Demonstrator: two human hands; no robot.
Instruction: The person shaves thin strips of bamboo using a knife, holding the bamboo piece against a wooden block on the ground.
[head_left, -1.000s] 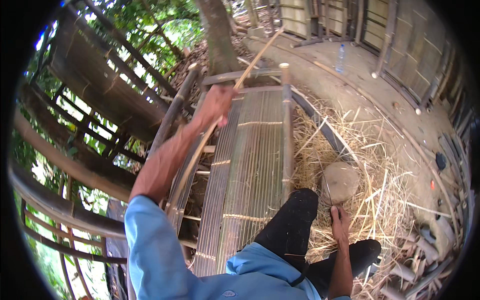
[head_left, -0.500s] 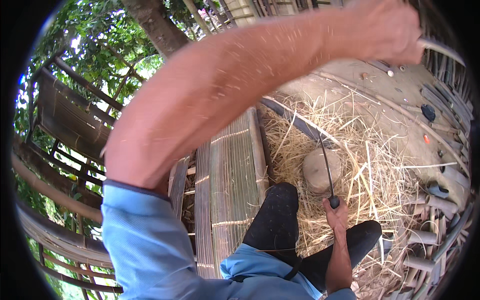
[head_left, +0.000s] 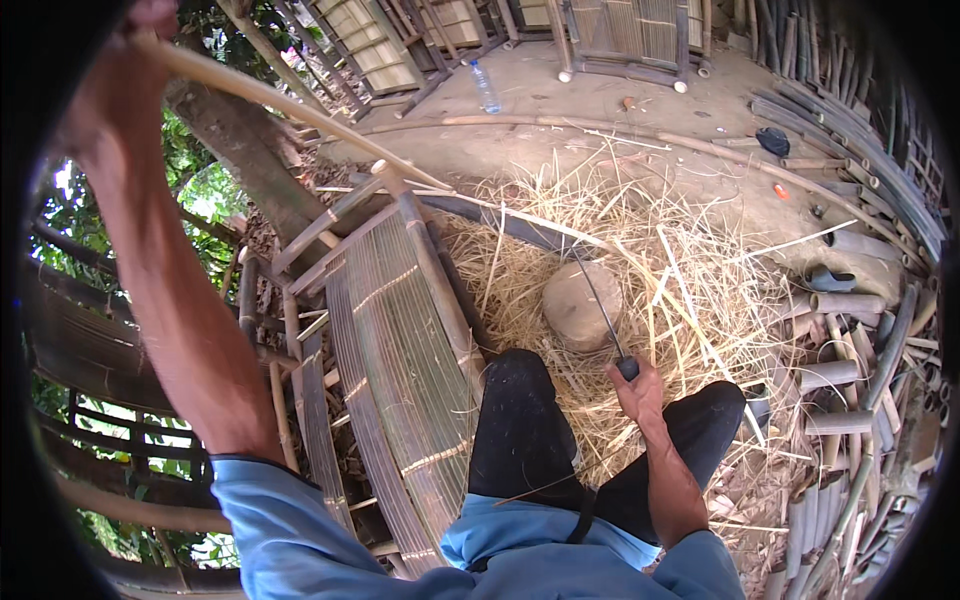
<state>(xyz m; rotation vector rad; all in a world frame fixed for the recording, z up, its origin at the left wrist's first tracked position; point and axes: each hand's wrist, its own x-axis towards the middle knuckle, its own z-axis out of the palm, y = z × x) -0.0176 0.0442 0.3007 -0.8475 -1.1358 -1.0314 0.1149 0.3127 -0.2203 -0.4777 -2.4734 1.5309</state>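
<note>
High at the upper left, my left hand (head_left: 112, 85) is closed round the end of a long pale bamboo strip (head_left: 290, 105). That hand is partly cut off and dim at the picture's edge. The strip slants down to the right, past the end of a slatted bamboo bench (head_left: 390, 330). Near my knees, my right hand (head_left: 642, 392) grips the dark handle of a long thin-bladed knife (head_left: 598, 303). Its blade points away from me over a round wooden block (head_left: 565, 310). Pale shavings (head_left: 700, 290) lie thick around the block.
Cut bamboo pieces (head_left: 840, 375) are heaped at the right, with bamboo poles (head_left: 850, 125) stacked beyond. A long curved pole (head_left: 600, 122) lies across the ground. A clear plastic bottle (head_left: 485, 88) stands at the back. The tree trunk (head_left: 235, 145) rises at the left.
My left arm has swung from the upper right across to the upper left, carrying the bamboo strip. The knife stays over the block in my right hand, and the whole view has shifted.
</note>
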